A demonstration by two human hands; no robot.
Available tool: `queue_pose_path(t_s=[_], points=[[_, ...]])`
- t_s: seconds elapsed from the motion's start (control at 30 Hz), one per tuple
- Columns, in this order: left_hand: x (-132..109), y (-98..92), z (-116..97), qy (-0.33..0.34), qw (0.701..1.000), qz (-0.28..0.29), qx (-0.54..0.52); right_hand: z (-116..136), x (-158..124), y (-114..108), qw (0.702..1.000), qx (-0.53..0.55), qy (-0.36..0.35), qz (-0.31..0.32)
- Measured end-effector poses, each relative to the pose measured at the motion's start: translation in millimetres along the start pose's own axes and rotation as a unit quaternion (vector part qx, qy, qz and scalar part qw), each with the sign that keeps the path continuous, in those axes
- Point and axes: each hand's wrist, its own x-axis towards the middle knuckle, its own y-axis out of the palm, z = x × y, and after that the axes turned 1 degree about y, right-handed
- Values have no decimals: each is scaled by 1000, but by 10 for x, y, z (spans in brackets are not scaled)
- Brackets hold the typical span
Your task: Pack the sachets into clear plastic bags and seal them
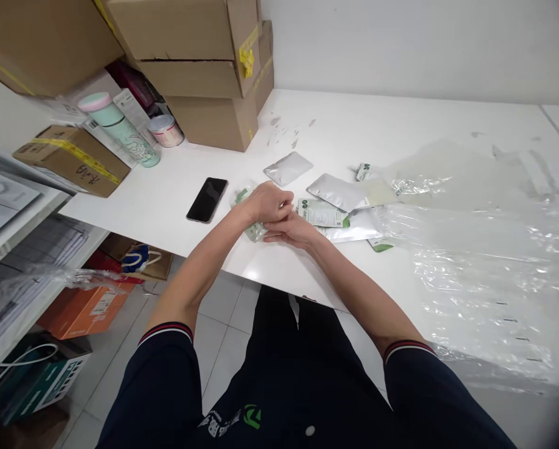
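Our left hand (265, 202) curled over packet (255, 232), gripping it. Our right hand (292, 232) just below, fingertips at packet; grip unclear to us. Phone (207, 199) left of hands.

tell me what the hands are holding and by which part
A small clear packet with green contents. The left hand wraps over its middle; the right hand touches its near end, grip hidden.

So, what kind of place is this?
Probably a packing or stockroom area: stacked cardboard boxes on a white table, silver pouches and clear plastic film by the left hand and right hand, which handle a small packet.
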Motion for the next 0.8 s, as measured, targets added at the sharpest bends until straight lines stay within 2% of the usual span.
queue_pose_path(t_s=[0.07, 0.1, 0.17, 0.23, 0.27, 0.3, 0.33, 0.43, 0.53, 0.6, 0.7, 0.77, 0.8], points=[[44, -33, 21, 4, 1000, -1, 5, -59, 65, 75, 994, 96, -31, -41], [45, -59, 48, -6, 1000, -22, 4, -82, 111, 107, 987, 139, -44, -65], [-2, -110, 124, -59, 992, -111, -8, -111, 227, 151, 972, 205, -56, -101], [-112, -115, 212, -132, 969, -209, -22, -125, 363, 175, 959, 251, -54, -123], [-183, -87, 254, -155, 960, -233, -27, -131, 432, 187, 954, 265, -53, -131], [-258, -39, 293, -166, 958, -232, -30, -140, 495, 202, 951, 271, -51, -139], [-334, 28, 330, -167, 963, -208, -31, -151, 547, 221, 952, 266, -45, -146], [-536, 260, 416, -165, 984, -66, -23, -195, 589, 276, 962, 229, -10, -145], [-670, 397, 463, -200, 979, 37, -3, -228, 388, 266, 978, 160, 27, -133], [-716, 417, 475, -215, 974, 76, 16, -227, 124, 206, 987, 95, 40, -124], [-728, 404, 484, -227, 968, 101, 36, -143, -369, 34, 996, -41, 45, -67], [-718, 389, 492, -233, 966, 110, 34, -2, -702, -156, 986, -163, 24, -39], [-713, 380, 498, -235, 965, 114, 30, 97, -862, -280, 973, -226, 5, -46]])
